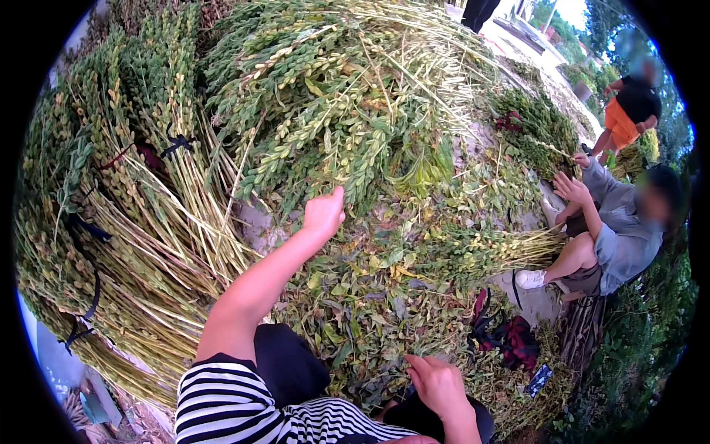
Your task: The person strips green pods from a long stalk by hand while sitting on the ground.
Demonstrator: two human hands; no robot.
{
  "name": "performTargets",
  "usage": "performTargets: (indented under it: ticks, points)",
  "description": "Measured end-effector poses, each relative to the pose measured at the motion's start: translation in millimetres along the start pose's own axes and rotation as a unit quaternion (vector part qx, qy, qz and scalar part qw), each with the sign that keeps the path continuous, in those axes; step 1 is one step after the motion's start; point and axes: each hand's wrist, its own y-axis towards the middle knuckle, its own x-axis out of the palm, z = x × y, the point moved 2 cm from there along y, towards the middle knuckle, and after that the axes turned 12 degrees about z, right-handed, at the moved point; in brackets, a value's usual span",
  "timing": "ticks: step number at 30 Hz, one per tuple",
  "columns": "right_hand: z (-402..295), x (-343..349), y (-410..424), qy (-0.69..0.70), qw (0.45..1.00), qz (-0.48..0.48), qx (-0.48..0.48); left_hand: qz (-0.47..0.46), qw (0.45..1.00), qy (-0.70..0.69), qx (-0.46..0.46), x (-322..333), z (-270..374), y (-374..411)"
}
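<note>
My left hand [324,213] reaches out to the near edge of a large heap of cut stalks with green seed pods [333,127]. Its fingers are curled by the pods; whether they grip a stalk is hidden. Close to my body, my right hand [438,383] hangs over fallen leaves [355,333], fingers bent, and I cannot tell whether it holds anything. To the left stand bundles of podded stalks [150,205], bound with dark cloth ties [178,143]. A smaller bunch of stalks [499,247] lies on the leaves at the right.
A seated person in a grey shirt [627,222] handles a stalk at the right. Dark and red cloth strips [516,341] lie near a patterned phone-like object [538,381]. Another person in orange shorts [627,119] stands farther back. Dark-clad legs [478,12] show at the top.
</note>
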Motion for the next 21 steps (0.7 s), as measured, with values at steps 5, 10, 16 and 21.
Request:
performTargets:
  ticks: [5,10,16,21]
  points:
    - [3.7,3.3,-5.0,-0.006,0.999,-0.033,0.014,-0.043,0.998,0.046,0.013,36.3,-19.0,-51.1]
    - [9.1,3.8,-12.5,-0.035,0.997,-0.069,0.026,-0.027,0.998,0.058,0.026,78.4,-36.8,-73.9]
    - [14.4,7.6,-21.6,-0.048,0.997,-0.055,0.019,0.014,0.997,0.067,0.047,86.6,-32.5,-81.8]
    - [11.7,1.4,-22.1,-0.031,0.997,-0.07,0.032,0.008,0.992,0.107,0.063,99.0,-40.3,-86.7]
